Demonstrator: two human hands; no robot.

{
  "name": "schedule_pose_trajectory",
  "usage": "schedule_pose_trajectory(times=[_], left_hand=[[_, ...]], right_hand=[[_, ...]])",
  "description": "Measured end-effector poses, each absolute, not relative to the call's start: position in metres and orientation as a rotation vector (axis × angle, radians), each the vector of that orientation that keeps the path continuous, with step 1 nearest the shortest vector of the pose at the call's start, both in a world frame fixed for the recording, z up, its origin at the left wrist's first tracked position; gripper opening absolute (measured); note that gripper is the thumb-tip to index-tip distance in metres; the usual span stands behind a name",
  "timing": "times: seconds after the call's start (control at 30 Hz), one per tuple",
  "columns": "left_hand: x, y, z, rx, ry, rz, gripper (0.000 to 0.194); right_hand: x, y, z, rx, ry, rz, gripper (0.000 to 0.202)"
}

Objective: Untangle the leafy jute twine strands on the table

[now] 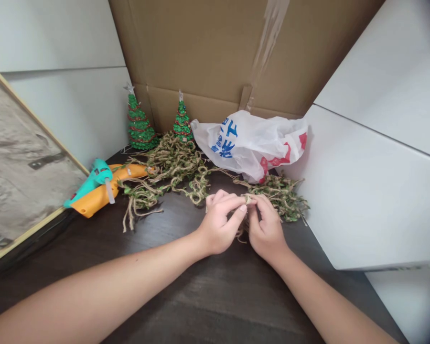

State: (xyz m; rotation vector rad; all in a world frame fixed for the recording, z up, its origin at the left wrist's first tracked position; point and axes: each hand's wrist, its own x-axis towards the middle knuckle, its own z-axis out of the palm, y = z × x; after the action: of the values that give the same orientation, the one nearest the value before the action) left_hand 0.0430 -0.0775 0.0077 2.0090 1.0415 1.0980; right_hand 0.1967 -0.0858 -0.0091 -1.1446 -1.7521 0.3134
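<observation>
Both my hands meet over the dark table, thumbs and fingers pinched together. Between them is a short length of leafy jute twine (248, 198), its strands hanging below the fingers. My left hand (220, 222) grips it from the left and my right hand (267, 227) from the right; the fingers hide most of it. Just behind my right hand lies a heap of jute twine with green leaves (286, 198). A bigger pile of the same twine (177, 160) spreads behind and left of my left hand, with knotted loops and loose ends.
A teal and orange glue gun (96, 188) rests at the left. Two small Christmas trees (139, 124) stand at the back, beside a crumpled white plastic bag (251, 143). Cardboard (200, 57) forms the back wall, white panels (380, 191) the sides, and a framed board (21, 167) leans left.
</observation>
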Motion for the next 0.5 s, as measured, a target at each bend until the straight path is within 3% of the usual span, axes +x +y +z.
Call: schedule_pose_trajectory(times=[0.5], left_hand=[[0.0432,-0.0777,0.0091,1.947,1.180,1.151,0.031]], right_hand=[[0.1984,-0.0867,-0.0171,-1.223,-1.934,0.222,0.025]])
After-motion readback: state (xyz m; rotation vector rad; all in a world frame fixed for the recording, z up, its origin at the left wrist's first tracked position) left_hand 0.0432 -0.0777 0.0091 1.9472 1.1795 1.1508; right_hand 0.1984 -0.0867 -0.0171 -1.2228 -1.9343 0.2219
